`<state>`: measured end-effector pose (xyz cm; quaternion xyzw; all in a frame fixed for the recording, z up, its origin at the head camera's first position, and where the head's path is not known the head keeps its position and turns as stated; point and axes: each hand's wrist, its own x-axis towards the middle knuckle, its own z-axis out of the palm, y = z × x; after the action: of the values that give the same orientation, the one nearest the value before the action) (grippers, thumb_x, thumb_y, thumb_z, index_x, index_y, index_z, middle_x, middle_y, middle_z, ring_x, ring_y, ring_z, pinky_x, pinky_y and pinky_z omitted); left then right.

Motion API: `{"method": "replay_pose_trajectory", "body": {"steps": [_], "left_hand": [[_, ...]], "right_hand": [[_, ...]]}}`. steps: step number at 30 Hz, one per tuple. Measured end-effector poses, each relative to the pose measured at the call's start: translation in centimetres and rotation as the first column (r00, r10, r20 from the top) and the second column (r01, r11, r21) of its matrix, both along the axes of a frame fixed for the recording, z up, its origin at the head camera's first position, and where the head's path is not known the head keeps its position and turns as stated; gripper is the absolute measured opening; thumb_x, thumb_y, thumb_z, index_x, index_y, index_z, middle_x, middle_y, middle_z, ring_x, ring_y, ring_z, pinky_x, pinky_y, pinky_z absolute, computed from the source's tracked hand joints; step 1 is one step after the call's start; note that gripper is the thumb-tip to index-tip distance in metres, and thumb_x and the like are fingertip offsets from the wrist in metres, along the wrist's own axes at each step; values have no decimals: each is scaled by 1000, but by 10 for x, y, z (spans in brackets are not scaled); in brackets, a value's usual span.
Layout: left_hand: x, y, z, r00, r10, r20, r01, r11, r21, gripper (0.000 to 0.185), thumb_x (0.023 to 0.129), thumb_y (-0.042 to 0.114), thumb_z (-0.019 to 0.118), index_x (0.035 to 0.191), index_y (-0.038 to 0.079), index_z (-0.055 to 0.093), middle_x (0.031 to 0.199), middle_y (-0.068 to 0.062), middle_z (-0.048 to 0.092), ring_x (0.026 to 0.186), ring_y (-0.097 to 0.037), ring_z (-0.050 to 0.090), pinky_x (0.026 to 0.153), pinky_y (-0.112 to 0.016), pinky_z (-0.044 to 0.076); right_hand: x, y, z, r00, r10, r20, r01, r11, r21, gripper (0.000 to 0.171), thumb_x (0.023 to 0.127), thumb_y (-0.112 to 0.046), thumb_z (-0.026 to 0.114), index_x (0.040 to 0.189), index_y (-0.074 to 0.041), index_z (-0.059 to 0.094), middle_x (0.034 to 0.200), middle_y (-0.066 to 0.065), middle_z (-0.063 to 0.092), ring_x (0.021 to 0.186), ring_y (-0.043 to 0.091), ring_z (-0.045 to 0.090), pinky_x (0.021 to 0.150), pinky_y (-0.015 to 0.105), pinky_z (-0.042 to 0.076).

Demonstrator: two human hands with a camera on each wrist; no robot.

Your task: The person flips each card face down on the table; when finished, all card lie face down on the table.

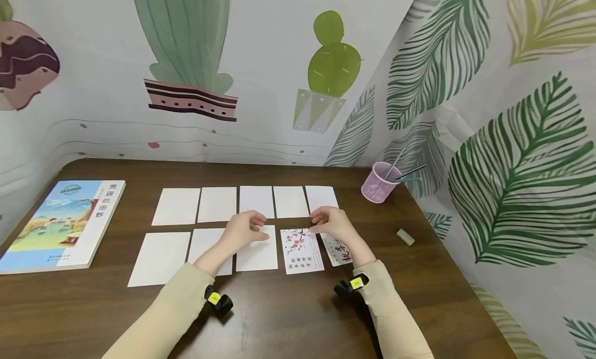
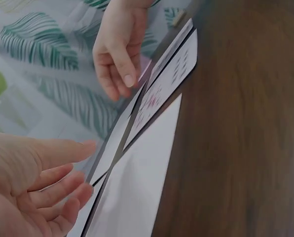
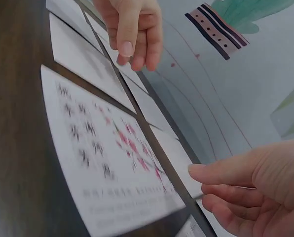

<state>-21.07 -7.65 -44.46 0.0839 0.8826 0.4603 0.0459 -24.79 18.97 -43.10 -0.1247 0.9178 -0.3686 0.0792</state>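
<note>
Two rows of cards lie on the brown table (image 1: 288,317). Most are blank white. One card with pink blossoms and writing (image 1: 301,250) (image 2: 159,96) (image 3: 112,163) lies face up in the near row. To its right a second printed card (image 1: 339,253) shows red characters and is partly hidden by my right wrist. My left hand (image 1: 244,229) (image 2: 33,187) hovers with relaxed fingers over a blank card (image 1: 257,255) (image 2: 137,192) and holds nothing. My right hand (image 1: 330,222) (image 3: 250,187) hangs above the top of the printed cards, fingers loosely extended and empty.
A closed book (image 1: 60,224) lies at the table's left edge. A pink mesh cup (image 1: 379,183) with pens stands at the back right, and a small eraser (image 1: 405,237) lies near the right edge. Patterned walls close in behind and to the right.
</note>
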Motion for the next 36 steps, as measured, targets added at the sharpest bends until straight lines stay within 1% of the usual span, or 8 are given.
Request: {"method": "replay_pose_trajectory", "body": {"steps": [3, 7, 9, 13, 16, 23, 30, 36], "left_hand": [[1, 18, 1, 999, -32, -3, 32, 999, -8, 44, 76, 12, 83, 114, 2, 66, 111, -12, 70, 101, -27, 66, 89, -41, 54], [3, 38, 2, 997, -81, -16, 80, 997, -19, 54, 73, 12, 85, 122, 1, 63, 121, -15, 67, 112, -31, 62, 97, -44, 50], [4, 46, 2, 994, -103, -24, 102, 994, -32, 60, 72, 12, 86, 125, -1, 62, 125, -17, 65, 117, -33, 60, 100, -45, 48], [5, 57, 0, 989, -146, -33, 143, 987, -74, 70, 69, 14, 89, 129, -2, 59, 131, -18, 62, 123, -34, 56, 105, -45, 45], [6, 62, -2, 984, -174, -31, 170, 980, -103, 76, 66, 14, 91, 132, -2, 57, 135, -18, 59, 126, -35, 54, 107, -47, 42], [8, 69, -6, 972, -232, -30, 225, 961, -160, 87, 60, 13, 93, 135, -4, 52, 138, -21, 55, 128, -37, 51, 109, -49, 39], [8, 71, -5, 966, -253, -45, 241, 953, -186, 89, 58, 11, 94, 135, -6, 52, 136, -21, 57, 129, -40, 49, 112, -48, 36], [7, 72, -5, 964, -259, -54, 245, 951, -191, 92, 56, 11, 95, 135, -6, 51, 137, -22, 56, 130, -41, 47, 113, -49, 35]], "right_hand": [[4, 6, -1, 1000, 14, 0, -14, 1000, 20, 32, 76, -5, 81, 105, 1, 69, 97, 13, 71, 86, 21, 64, 78, 32, 54], [7, 8, -4, 998, 54, -14, -53, 996, 71, 38, 73, -6, 84, 108, -1, 69, 104, 11, 71, 92, 22, 62, 84, 36, 53], [9, 8, -4, 997, 76, -15, -74, 993, 92, 43, 72, -7, 85, 111, -2, 68, 108, 11, 71, 94, 23, 62, 86, 38, 52], [13, 6, -2, 996, 90, 14, -91, 989, 118, 50, 70, -7, 87, 116, -3, 67, 116, 11, 70, 98, 26, 62, 88, 41, 52], [14, 5, -2, 996, 88, 28, -91, 985, 147, 54, 69, -8, 87, 119, -5, 67, 118, 9, 69, 100, 25, 62, 87, 39, 53], [17, 6, -3, 994, 113, -8, -110, 976, 186, 58, 65, -9, 90, 118, -6, 68, 111, 7, 70, 95, 22, 61, 81, 35, 52], [13, 6, -6, 988, 151, -10, -147, 969, 197, 59, 63, -6, 90, 118, -4, 66, 111, 8, 69, 95, 22, 60, 81, 33, 51], [8, 9, -7, 976, 218, -18, -210, 958, 197, 61, 63, -4, 90, 118, -3, 63, 112, 10, 67, 95, 22, 58, 82, 32, 50]]}}
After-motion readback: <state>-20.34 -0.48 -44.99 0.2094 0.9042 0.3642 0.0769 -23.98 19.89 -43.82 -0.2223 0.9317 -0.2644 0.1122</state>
